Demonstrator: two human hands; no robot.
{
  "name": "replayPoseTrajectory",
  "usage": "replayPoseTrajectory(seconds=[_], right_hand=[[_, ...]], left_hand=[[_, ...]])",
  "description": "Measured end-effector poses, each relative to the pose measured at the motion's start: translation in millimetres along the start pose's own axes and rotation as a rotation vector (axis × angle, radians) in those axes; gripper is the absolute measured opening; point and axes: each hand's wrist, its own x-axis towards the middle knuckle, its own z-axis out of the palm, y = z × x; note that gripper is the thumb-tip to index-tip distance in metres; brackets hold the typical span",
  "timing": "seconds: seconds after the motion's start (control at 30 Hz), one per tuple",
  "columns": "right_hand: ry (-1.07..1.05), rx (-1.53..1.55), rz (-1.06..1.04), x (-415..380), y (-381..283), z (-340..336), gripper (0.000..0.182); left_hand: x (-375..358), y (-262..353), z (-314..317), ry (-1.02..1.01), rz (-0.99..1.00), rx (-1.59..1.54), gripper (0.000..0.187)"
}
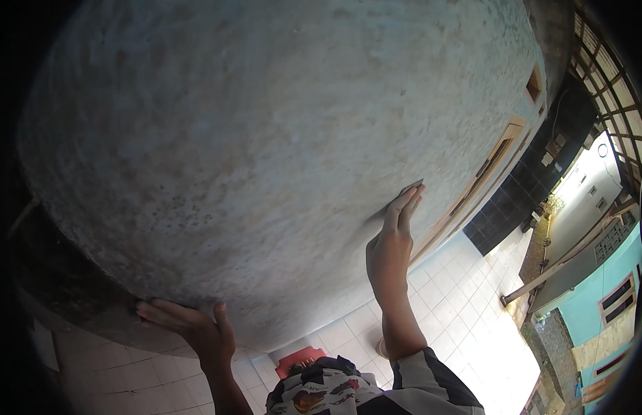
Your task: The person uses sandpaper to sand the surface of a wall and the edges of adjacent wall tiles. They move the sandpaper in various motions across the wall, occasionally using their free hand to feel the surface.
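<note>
A rough grey plastered wall (266, 138) is being worked by hand, & as far as can be judged the job is only partly done: the surface above & to the left of the right hand (390, 242) reads fairly even and pale, while the lower stretch just above the left hand (189, 325) is showing speckled, mottled patches, so more smoothing is prob. left there; exact coverage can't be told through the fisheye distortion. The right hand is being held up, fingers (404, 207) extended & close together, pressed flat against the wall, w/ a thin dark sheet, prob. sandpaper (412, 185), being pinned under the fingertips, not wrapped in a fist. The left hand is being spread open, palm to the wall near its lower edge, fingers pointing away to the left; nothing is being held in it, it seems to be bracing only. Below & between the hands a patterned shirt (321, 391) is being seen, w/ a red plastic stool (300, 360) just above it on the white tiled floor (466, 290). Right of the right hand a wooden door frame (487, 173) is being shown along the same wall, w/ dark tiling & neighbouring houses beyond.
</note>
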Motion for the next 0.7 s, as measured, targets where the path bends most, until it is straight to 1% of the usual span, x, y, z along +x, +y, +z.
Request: replayPoseTrajectory(seconds=[0.07,0.1,0.13,0.2,0.27,0.3,0.33,0.4,0.43,0.47,0.53,0.57,0.6,0.67,0.7], right_hand=[[-0.034,0.056,0.086,-0.6,-8.6,0.5,0.089],[-0.02,0.019,-0.047,-11.9,-12.7,5.9,0.087],[-0.061,-0.023,-0.074,-18.7,-13.0,11.5,0.085],[-0.039,-0.044,-0.081,-11.5,0.2,5.8,0.083],[0.039,-0.011,0.076,7.0,18.6,2.3,0.082],[0.059,-0.103,0.069,9.3,22.4,5.4,0.082],[0.057,-0.108,0.08,-0.8,17.4,7.0,0.082],[-0.021,-0.018,-0.05,-17.7,-3.4,13.4,0.083],[-0.007,-0.058,-0.115,-18.9,-0.6,14.3,0.083],[-0.001,-0.055,-0.105,-13.4,5.4,13.1,0.083],[0.036,-0.059,0.068,4.2,18.6,6.5,0.081],[0.015,-0.008,0.132,6.4,14.9,2.4,0.081],[0.02,-0.014,0.141,-1.0,7.5,2.8,0.081],[-0.025,-0.028,-0.105,-20.7,-8.5,8.5,0.082],[-0.019,-0.052,-0.152,-23.7,-10.1,11.4,0.08]], left_hand=[[-0.2,1.3,-0.7,0.008,0.004,-0.013,0.111],[-0.5,0.9,-0.8,0.005,0.0,0.004,0.111],[-0.3,0.5,-0.4,0.004,-0.006,0.024,0.112],[0.4,-0.3,3.6,0.035,-0.013,0.017,0.111],[0.6,-2.5,2.6,0.042,-0.01,0.009,0.111],[1.0,-2.2,1.8,0.05,-0.008,0.018,0.112],[1.7,-1.3,1.5,0.064,-0.008,0.026,0.112],[1.7,-0.9,3.1,0.068,-0.013,0.018,0.112],[2.2,-1.6,3.4,0.07,-0.022,0.016,0.112],[4.1,-1.7,3.0,0.072,-0.009,0.017,0.112],[2.9,-1.7,-1.5,0.019,-0.032,-0.001,0.114],[0.7,-3.1,-3.2,0.008,-0.021,-0.005,0.114],[0.7,-4.4,-3.3,0.009,-0.02,0.015,0.114],[2.5,-2.6,-1.1,0.022,-0.019,0.025,0.114],[1.5,-2.4,-1.4,0.019,-0.032,0.013,0.114]])
